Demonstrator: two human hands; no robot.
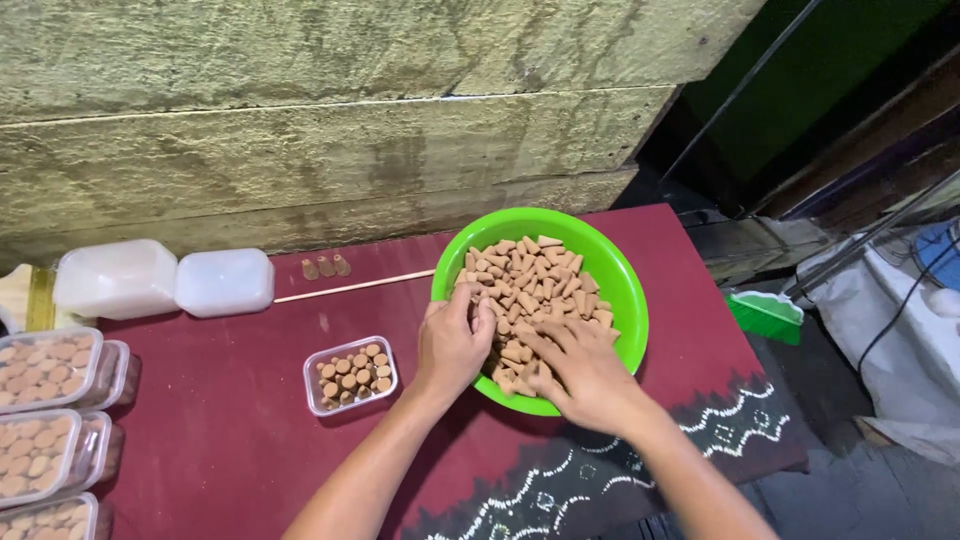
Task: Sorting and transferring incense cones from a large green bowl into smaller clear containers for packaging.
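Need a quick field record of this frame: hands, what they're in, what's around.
left hand: in the green bowl, fingers on the brown cones
right hand: in the same bowl, palm down on the cones
small clear tray: left of the bowl, part filled with upright cones
closed clear boxes: stacked at the left edge, full
wooden stick: lies behind the tray
surface: maroon cloth

Both hands [452, 345] [585, 372] close together, fingers curled
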